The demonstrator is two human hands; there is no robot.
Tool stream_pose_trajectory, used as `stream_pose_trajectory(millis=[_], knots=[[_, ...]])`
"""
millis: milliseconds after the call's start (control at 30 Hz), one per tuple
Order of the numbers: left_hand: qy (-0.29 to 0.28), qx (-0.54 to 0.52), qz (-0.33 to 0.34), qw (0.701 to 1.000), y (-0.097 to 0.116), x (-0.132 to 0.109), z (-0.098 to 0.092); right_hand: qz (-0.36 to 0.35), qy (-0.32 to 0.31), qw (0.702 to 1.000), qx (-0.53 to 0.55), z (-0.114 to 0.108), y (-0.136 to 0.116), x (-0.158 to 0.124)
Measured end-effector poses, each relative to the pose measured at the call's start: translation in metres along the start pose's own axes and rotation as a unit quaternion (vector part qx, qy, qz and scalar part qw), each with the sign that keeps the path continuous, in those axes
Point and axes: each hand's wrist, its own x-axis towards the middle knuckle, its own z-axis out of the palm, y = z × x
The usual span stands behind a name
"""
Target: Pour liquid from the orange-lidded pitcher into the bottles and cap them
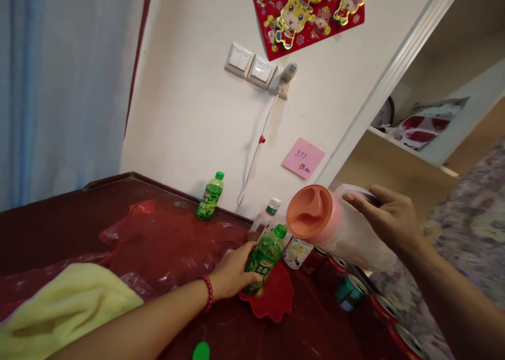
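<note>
My left hand (232, 273), with a red bead bracelet on the wrist, is wrapped round a green drink bottle (266, 257) with a green cap. That bottle is over a red scalloped dish (276, 297); whether its base touches the dish is hidden. My right hand (389, 213) grips the handle of a translucent pitcher (355, 234), held raised and tilted so its orange lid (310, 213) faces left. Behind the left hand stands a clear bottle (265, 218) with a white cap, partly hidden.
Another green bottle (210, 197) stands by the wall. Several cans, one teal (351, 292), line the table's right side. A yellow cloth (71, 307) and red plastic sheet (165, 239) lie at left. A green round object (201, 350) sits at the front. A white cord (252, 163) hangs behind.
</note>
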Motion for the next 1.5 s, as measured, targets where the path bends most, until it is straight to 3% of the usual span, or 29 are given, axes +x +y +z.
stream_pose_trajectory(millis=[1500], knots=[[-0.007,-0.005,-0.009,1.000,0.0045,-0.0004,-0.0038,-0.013,-0.006,1.000,0.003,0.0004,-0.0038,0.0011]])
